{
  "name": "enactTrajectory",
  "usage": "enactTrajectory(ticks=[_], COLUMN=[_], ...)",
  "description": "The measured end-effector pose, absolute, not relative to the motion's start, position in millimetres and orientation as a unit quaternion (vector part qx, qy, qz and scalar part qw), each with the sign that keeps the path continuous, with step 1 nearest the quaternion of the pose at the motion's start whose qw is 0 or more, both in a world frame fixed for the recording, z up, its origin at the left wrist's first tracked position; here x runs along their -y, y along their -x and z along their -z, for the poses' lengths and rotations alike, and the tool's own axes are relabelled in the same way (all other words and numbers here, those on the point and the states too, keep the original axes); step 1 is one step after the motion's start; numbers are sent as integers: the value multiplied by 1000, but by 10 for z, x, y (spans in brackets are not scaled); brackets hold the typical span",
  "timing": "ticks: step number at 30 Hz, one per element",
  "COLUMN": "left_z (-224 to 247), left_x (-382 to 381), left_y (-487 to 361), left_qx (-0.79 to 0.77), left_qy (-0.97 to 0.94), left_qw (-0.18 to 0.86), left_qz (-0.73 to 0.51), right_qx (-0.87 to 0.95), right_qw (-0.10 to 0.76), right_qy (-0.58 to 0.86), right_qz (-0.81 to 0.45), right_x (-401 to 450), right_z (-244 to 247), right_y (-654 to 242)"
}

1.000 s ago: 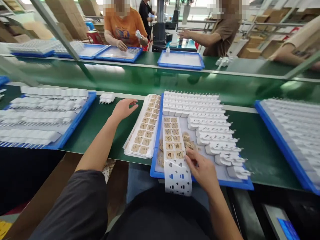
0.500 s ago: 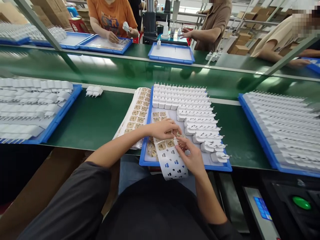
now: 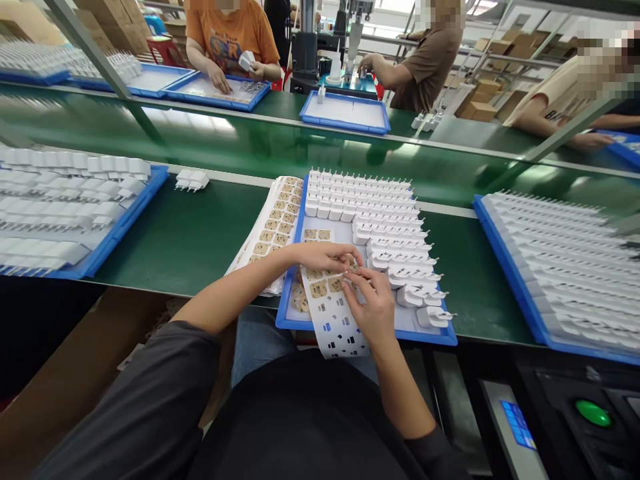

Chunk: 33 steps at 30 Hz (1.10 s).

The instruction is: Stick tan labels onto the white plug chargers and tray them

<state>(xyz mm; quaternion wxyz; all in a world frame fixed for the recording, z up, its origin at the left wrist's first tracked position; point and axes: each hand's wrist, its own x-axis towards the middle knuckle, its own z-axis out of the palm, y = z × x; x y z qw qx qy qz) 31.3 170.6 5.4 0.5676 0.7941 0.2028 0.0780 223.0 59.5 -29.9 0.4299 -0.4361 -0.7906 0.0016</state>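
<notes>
My left hand (image 3: 327,257) reaches across the left part of a blue-rimmed tray (image 3: 287,313), its bent fingertips close to those of my right hand (image 3: 373,300). Both hands are over a white sticker sheet (image 3: 333,327) with tan stickers at its upper end and cut-out holes lower down; it hangs over the tray's front edge. My right fingers are pinched at the sheet's right side. What lies between the fingertips of either hand is too small to make out. White plug adapters (image 3: 390,233) stand in rows in the tray, prongs pointing up and right.
A stack of sticker sheets (image 3: 270,230) lies left of the tray. Trays of white adapters stand at the left (image 3: 125,217) and right (image 3: 505,267). A few loose adapters (image 3: 191,180) lie on the green bench. People work across the belt.
The view has shifted slightly. My right hand has moved a little left, closer to my left fingertips, and the sheet has shifted slightly left.
</notes>
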Motion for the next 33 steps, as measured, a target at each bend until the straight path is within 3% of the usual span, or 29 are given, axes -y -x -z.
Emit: enactTrajectory(ticks=[5, 14, 33], left_z=[-18, -52, -104], left_x=[-1662, -1589, -1602], left_y=[-307, -320, -310], left_qx=[-203, -180, -170], left_qy=[-807, -810, -788], left_qw=[547, 550, 590], left_qz=[-98, -95, -30], right_qx=[798, 759, 848], right_qw=[439, 476, 369], right_qy=[412, 432, 372], right_qz=[5, -106, -80], right_x=[-597, -532, -616], right_z=[284, 250, 245], right_y=[-2203, -2307, -2367])
